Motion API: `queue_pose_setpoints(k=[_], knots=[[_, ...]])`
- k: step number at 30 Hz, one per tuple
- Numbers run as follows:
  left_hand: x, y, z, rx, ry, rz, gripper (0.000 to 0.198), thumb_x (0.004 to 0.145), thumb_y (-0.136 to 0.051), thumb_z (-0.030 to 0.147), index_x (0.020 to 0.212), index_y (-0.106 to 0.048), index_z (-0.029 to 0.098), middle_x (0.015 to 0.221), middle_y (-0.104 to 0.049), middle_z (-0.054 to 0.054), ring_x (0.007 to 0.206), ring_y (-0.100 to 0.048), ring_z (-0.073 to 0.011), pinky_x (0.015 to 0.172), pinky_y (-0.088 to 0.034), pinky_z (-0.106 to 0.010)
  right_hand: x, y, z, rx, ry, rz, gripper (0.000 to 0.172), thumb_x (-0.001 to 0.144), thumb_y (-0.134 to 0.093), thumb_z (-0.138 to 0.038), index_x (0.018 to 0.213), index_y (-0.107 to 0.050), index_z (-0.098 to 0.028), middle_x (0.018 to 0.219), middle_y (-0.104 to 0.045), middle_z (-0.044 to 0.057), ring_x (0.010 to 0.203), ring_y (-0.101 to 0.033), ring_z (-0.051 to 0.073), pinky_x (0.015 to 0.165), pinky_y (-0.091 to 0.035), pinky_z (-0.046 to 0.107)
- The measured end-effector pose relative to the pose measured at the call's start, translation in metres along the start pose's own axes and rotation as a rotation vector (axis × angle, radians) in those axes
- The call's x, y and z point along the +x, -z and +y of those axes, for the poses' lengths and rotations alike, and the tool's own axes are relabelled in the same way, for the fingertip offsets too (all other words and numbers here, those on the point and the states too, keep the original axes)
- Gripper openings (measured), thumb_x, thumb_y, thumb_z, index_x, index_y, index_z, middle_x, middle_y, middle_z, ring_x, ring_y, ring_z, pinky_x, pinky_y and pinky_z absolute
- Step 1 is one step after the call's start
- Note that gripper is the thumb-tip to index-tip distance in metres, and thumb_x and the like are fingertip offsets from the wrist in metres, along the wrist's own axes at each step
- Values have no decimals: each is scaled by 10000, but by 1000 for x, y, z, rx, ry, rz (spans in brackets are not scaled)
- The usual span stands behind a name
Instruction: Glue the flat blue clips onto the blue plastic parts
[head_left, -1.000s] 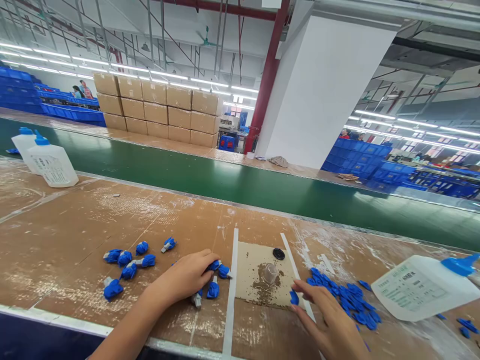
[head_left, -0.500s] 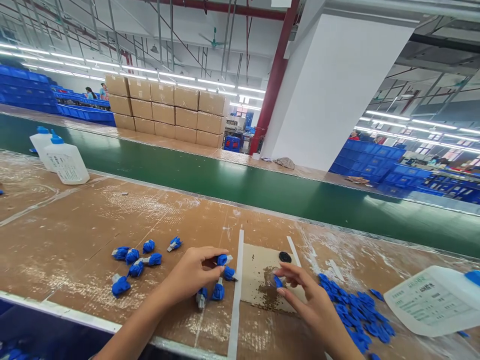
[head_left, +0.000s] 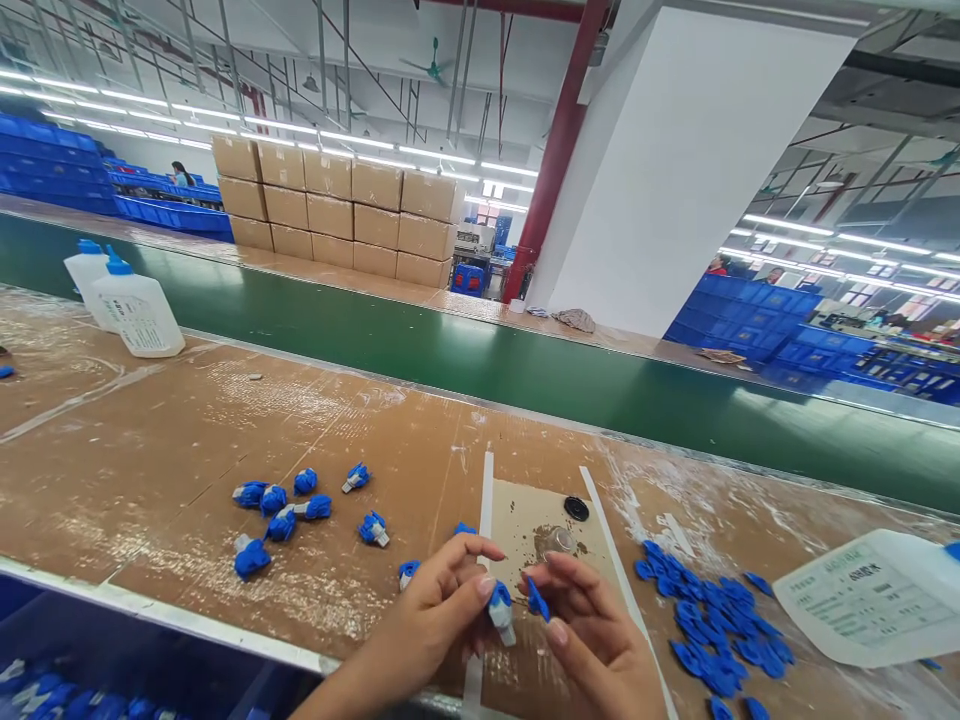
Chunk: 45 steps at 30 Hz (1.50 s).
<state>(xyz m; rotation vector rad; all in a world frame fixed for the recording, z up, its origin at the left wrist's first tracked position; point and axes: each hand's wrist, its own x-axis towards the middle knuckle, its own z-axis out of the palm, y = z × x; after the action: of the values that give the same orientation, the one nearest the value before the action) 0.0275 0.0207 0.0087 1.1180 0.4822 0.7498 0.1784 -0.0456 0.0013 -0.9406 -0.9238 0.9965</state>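
My left hand (head_left: 431,620) pinches a small white nozzle with a blue cap (head_left: 500,607) between thumb and fingertips. My right hand (head_left: 592,635) is right beside it, pinching a small flat blue piece (head_left: 536,598) close to the nozzle. Both hands hover over the near edge of the brown worktop. Several finished blue-and-white parts (head_left: 281,505) lie to the left. A heap of loose blue pieces (head_left: 712,615) lies to the right. A small clear cup (head_left: 555,541) and a black disc (head_left: 576,508) sit on a cardboard square (head_left: 525,510).
A white bottle lies on its side (head_left: 877,600) at the right. Two upright white bottles with blue caps (head_left: 131,310) stand far left. A green conveyor belt (head_left: 465,365) runs behind the worktop. Stacked cardboard boxes (head_left: 337,205) and blue crates (head_left: 750,315) stand beyond.
My left hand lifted a capped nozzle off the worktop and drew back toward me. My right hand brought a blue piece from the cardboard square up beside it.
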Motion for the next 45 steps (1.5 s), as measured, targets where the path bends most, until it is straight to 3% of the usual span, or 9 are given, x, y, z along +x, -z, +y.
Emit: queue_pose_setpoints(k=[11, 17, 21, 24, 29, 34, 37, 40, 45], knots=[[-2, 2, 0, 73, 8, -56, 347, 882, -532, 446, 1146, -472, 229, 721, -526, 24, 642, -475, -108, 595, -330, -217, -6, -12, 18, -151, 106, 77, 394, 740, -697, -420, 1073, -579, -246, 1000, -667, 71, 931, -635, 199, 815, -539, 333], [-9, -1, 10, 199, 85, -73, 333, 854, -573, 415, 1132, -478, 258, 894, -573, 12, 727, -492, -116, 653, -374, -221, -11, -18, 24, -590, 444, 31, 315, 827, -586, -224, 1124, -551, -324, 1030, -648, 10, 949, -611, 174, 852, -495, 316], [-10, 5, 17, 356, 93, -45, 321, 868, -526, 408, 1141, -460, 255, 848, -565, 15, 656, -472, -112, 586, -365, -217, -14, -17, 25, -735, 641, -45, 380, 864, -528, -301, 1238, -463, -324, 1111, -623, 44, 1054, -570, 229, 899, -470, 414], [-7, 19, 22, 647, -29, 134, 308, 881, -467, 419, 1136, -470, 247, 894, -571, -9, 783, -524, -162, 681, -408, -261, -16, 13, 23, -912, 616, 58, 391, 852, -552, -341, 1232, -474, -293, 1155, -610, 60, 1072, -565, 235, 892, -476, 399], [6, 50, 28, 1345, -227, 464, 268, 913, -361, 316, 1083, -520, 184, 1019, -597, -82, 938, -530, -248, 838, -406, -377, 2, 98, 0, -1350, 464, 255, 239, 868, -500, -365, 1011, -620, -216, 1010, -661, 81, 894, -635, 217, 817, -512, 368], [12, 68, 25, 1890, -158, 522, 275, 880, -358, 155, 933, -628, 164, 994, -607, -128, 976, -490, -321, 809, -390, -444, 52, 145, -20, -1496, 240, 50, 270, 833, -425, -281, 866, -681, -204, 928, -692, 67, 878, -643, 240, 794, -513, 396], [10, 71, 22, 1943, -155, 568, 273, 852, -390, 112, 937, -643, 166, 1122, -578, -148, 1079, -448, -341, 859, -367, -460, 72, 152, -21, -1512, 175, -106, 270, 792, -419, -222, 822, -687, -217, 890, -695, 43, 817, -655, 214, 751, -516, 353], [8, 69, 19, 1876, -220, 594, 247, 871, -410, 148, 959, -640, 173, 1209, -540, -147, 1156, -397, -346, 925, -322, -481, 81, 157, -20, -1541, 142, -158, 271, 778, -421, -227, 830, -686, -206, 897, -680, 68, 784, -657, 226, 710, -513, 363], [12, 51, 21, 1592, -309, 348, 191, 900, -442, 195, 1008, -598, 224, 1139, -578, -63, 1100, -455, -250, 917, -340, -402, 83, 165, -18, -1575, 162, -206, 285, 780, -422, -232, 830, -701, -203, 839, -645, 81, 736, -646, 220, 678, -513, 355]])
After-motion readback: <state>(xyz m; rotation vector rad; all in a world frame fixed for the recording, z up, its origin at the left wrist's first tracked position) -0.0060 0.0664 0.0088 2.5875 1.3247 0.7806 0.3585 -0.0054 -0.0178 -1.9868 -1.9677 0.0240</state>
